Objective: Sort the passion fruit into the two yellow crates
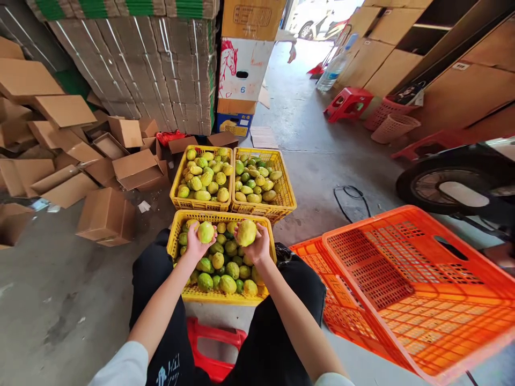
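My left hand (195, 246) is closed around a round, light-green citrus-like fruit (206, 232). In my right hand (259, 246) is a larger, yellower fruit (246, 233) with a bumpy skin. Both hands are raised over the near yellow crate (225, 299), which stands between my knees. Inside it lie many loose green and yellow fruits (227, 284). Just beyond are two more yellow crates: the left one (201, 204) is heaped with mostly yellow fruit, and the right one (286, 199) holds greener, longer fruit with some of its wall showing.
Orange crates (362, 228) stand at my right, near a motorcycle wheel (438, 185). Part of a red stool (217, 335) shows between my legs. Open cardboard boxes (107, 214) are scattered at the left, before stacked flat cartons (132, 69). A black cable (350, 188) lies on the floor.
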Demonstrator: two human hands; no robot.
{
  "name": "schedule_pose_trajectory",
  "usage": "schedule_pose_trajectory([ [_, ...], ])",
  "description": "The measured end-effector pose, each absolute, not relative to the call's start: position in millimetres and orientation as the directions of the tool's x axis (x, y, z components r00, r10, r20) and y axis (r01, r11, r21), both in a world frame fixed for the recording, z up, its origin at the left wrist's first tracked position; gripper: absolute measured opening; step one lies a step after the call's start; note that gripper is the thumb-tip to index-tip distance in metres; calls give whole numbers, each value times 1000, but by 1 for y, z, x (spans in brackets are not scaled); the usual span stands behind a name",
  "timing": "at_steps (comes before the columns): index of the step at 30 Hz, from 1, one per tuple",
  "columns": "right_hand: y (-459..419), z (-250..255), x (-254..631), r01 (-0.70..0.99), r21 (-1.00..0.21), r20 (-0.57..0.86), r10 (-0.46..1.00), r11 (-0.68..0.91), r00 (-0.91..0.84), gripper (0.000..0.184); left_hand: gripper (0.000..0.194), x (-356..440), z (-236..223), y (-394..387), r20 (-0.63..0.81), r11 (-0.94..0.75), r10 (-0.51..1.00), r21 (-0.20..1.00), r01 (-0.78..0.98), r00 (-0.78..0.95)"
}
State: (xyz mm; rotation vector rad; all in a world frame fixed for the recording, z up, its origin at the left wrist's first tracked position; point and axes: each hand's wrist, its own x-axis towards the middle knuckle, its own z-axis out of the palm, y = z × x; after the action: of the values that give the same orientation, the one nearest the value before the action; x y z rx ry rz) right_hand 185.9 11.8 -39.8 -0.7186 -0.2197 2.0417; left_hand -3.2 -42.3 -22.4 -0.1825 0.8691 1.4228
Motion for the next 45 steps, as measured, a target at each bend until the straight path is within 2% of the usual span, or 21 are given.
schedule_pose_trajectory([
  [4,15,-39,186,-726,-397,-376,821,-562,-429,38,26,-2,-23,-42,-618,119,777,333,-935,-121],
  [7,16,-42,186,-678,-444,-362,809,-586,-462,34,20,0,-22,-40,-616,81,772,338,-938,-155],
  [10,12,-46,184,-645,-484,-383,806,-592,-452,27,9,1,-22,-39,-644,104,743,377,-920,-180],
  [15,7,-51,180,-677,-447,-390,808,-585,-441,25,3,1,-27,-40,-678,163,709,425,-890,-194],
  [20,11,-52,179,-669,-418,-405,785,-614,-468,27,8,-1,-30,-40,-632,165,759,417,-894,-155],
  [23,13,-52,180,-710,-416,-417,813,-568,-406,25,14,-3,-31,-41,-620,165,771,414,-895,-144],
  [28,18,-53,186,-737,-471,-370,867,-484,-333,27,27,-6,-32,-42,-624,140,770,371,-918,-134],
  [31,25,-53,190,-704,-504,-352,864,-500,-360,23,29,-7,-35,-41,-622,124,772,348,-929,-129],
  [35,26,-52,189,-661,-532,-405,845,-529,-349,15,34,-7,-41,-40,-638,136,757,365,-921,-140],
  [45,15,-54,184,-625,-506,-455,799,-595,-392,28,33,-6,-40,-42,-633,167,763,390,-906,-132],
])
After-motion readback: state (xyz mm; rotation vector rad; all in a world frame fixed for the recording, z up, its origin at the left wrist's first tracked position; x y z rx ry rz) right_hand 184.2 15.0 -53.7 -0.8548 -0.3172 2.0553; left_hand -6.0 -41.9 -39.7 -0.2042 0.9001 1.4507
